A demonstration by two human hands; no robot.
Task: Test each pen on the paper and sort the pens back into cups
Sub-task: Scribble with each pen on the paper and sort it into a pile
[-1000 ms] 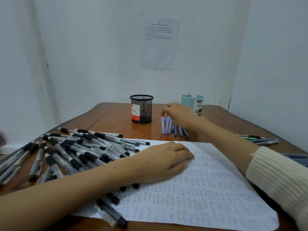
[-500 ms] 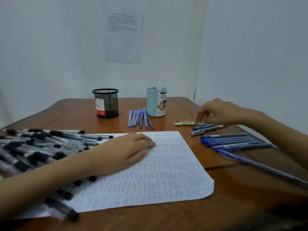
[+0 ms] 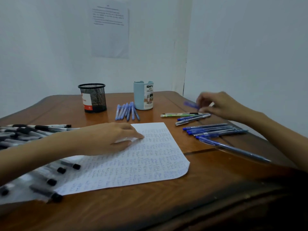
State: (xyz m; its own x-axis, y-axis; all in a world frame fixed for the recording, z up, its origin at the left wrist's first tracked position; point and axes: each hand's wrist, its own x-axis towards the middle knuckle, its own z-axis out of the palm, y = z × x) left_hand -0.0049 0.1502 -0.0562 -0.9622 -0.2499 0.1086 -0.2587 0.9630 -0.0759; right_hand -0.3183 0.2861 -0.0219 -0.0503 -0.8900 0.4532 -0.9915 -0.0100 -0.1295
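Fingers of right hand now pinch a blue pen, blurred, up off the table over the right-side pens; half a second ago they were just reaching there. Left hand flat, fingers roughly together, pinning paper. Likely next: test scribble.

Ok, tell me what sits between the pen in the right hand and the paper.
Only loose pens lying flat between the held pen and the paper; nothing upright. Carried above them, it should pass.
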